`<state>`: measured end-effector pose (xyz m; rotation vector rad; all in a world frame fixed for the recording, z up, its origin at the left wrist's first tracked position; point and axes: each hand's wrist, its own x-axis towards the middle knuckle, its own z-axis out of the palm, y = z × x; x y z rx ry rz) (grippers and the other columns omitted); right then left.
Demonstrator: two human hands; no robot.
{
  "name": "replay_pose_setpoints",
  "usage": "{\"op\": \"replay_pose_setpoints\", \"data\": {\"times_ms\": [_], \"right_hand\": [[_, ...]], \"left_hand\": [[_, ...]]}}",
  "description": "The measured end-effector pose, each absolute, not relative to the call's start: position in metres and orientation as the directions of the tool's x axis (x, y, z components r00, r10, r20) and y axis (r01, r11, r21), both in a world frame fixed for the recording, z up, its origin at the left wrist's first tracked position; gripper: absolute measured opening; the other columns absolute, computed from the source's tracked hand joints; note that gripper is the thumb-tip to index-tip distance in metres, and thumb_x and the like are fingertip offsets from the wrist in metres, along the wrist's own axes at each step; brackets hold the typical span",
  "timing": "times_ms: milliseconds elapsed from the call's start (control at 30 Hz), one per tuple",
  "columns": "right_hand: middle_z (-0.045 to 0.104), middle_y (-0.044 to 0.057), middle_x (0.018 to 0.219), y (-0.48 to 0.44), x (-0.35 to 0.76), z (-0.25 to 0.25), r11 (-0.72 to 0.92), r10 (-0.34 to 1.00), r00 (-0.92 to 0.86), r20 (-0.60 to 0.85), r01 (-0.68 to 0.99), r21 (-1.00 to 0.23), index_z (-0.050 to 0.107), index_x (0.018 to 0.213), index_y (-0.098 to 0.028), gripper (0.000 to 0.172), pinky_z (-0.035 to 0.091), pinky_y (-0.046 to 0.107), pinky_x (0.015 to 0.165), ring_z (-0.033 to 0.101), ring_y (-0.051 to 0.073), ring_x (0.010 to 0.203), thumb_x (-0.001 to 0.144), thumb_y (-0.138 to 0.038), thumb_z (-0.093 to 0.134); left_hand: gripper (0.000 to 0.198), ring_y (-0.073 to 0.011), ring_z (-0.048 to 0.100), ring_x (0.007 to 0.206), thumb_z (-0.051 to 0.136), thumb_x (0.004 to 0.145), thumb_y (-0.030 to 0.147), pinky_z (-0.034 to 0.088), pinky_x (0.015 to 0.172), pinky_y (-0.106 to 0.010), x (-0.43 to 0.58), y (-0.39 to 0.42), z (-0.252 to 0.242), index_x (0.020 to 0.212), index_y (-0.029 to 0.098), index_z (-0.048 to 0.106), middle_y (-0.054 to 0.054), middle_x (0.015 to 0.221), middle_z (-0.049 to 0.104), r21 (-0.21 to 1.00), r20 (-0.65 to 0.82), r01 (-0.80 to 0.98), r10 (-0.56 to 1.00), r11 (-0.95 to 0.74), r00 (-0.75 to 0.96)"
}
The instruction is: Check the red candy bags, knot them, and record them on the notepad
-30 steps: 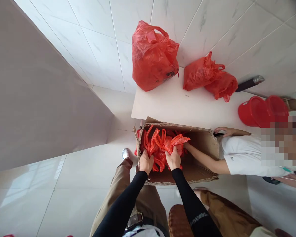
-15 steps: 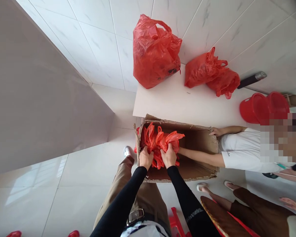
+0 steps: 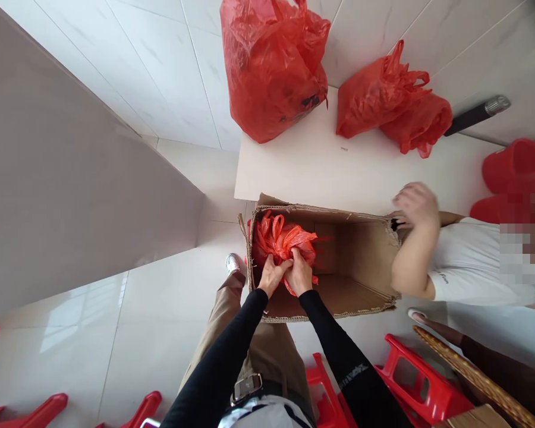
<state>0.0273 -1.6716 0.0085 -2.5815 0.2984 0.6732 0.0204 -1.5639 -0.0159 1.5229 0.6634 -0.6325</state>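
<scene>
My left hand (image 3: 272,276) and my right hand (image 3: 299,272) are close together inside an open cardboard box (image 3: 361,249). Both are closed on the bunched top of a red plastic bag (image 3: 285,236), which sits at the box's left end. Its loose handle loops stick up past my fingers. What the bag contains is hidden. The right part of the box shows bare cardboard walls and floor. At the box's right end a co-worker's hand (image 3: 415,205) is raised and blurred, near the rim.
A large red bag (image 3: 274,77) and two smaller red bags (image 3: 377,92) stand on a white table (image 3: 294,169) beyond the box. A dark flask (image 3: 477,116) and red buckets (image 3: 515,166) are farther right. Red stools (image 3: 423,380) stand near my legs.
My hands have drawn together on the bag's top. The co-worker's arm has pulled out of the box and lifted to its right end. The view has shifted slightly.
</scene>
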Motion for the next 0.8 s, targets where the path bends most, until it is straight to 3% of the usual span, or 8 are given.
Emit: {"op": "replay_pose_setpoints", "data": {"times_ms": [367, 600, 800], "right_hand": [[0.068, 0.011, 0.123, -1.678, 0.021, -0.004, -0.816, 0.060, 0.880, -0.472, -0.229, -0.531, 0.053, 0.135, -0.017, 0.049, 0.055, 0.044, 0.093, 0.068, 0.025, 0.107, 0.091, -0.034, 0.067], [0.067, 0.016, 0.136, -1.687, 0.015, 0.001, -0.790, 0.096, 0.889, -0.448, -0.206, -0.578, 0.028, 0.155, -0.013, 0.081, 0.054, 0.040, 0.098, 0.068, 0.030, 0.118, 0.078, -0.017, 0.055], [0.067, 0.015, 0.136, -1.695, 0.017, 0.014, -0.780, 0.146, 0.887, -0.437, -0.169, -0.603, 0.024, 0.160, -0.015, 0.085, 0.054, 0.043, 0.100, 0.068, 0.030, 0.117, 0.079, -0.014, 0.049]], "left_hand": [[0.032, -0.0221, 0.069, 0.099, 0.066, 0.097, 0.035, 0.060, 0.085, -0.042, 0.030, -1.577, -0.031, 0.123, 0.015, 0.064, -0.009, 0.119, 0.068, 0.620, -0.775, 0.784, 0.147, -0.008, 0.615], [0.031, -0.0208, 0.069, 0.096, 0.065, 0.098, 0.035, 0.060, 0.082, -0.040, 0.030, -1.580, -0.031, 0.122, 0.015, 0.064, -0.009, 0.117, 0.068, 0.596, -0.802, 0.802, 0.096, 0.044, 0.590], [0.031, -0.0212, 0.069, 0.096, 0.065, 0.098, 0.036, 0.060, 0.082, -0.040, 0.029, -1.588, -0.030, 0.120, 0.015, 0.065, -0.008, 0.116, 0.068, 0.567, -0.822, 0.821, 0.106, 0.062, 0.560]]}}
